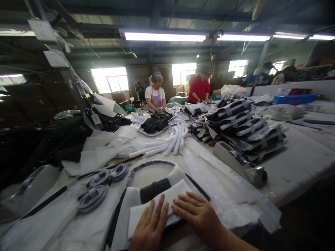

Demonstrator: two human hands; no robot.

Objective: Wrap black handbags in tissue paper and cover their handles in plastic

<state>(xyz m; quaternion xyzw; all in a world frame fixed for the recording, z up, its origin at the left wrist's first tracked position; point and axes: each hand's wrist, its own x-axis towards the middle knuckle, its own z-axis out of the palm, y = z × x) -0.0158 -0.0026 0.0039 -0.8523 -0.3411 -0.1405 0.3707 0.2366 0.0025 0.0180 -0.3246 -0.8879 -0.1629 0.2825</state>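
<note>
A folded white sheet (pixel 163 200), apparently foam or paper, lies at the near edge of the table. My left hand (pixel 150 225) rests flat on its left part, fingers stretched out. On its right part lies my right hand (pixel 197 212), also flat with fingers extended. Beneath the sheet is a flat black item, perhaps a bag, mostly hidden. Beyond the sheet show a black wrapped band (pixel 155 190) between pale padding and a curved handle (pixel 149 163) covered in clear wrap.
Coiled grey cords (pixel 92 199) lie left. A tape dispenser (pixel 240 164) stands right, before a stack of wrapped black items (pixel 243 122). White foam tubes (pixel 175 139) and loose white sheets (pixel 96 153) spread ahead. Two people (pixel 155 94) work across the table.
</note>
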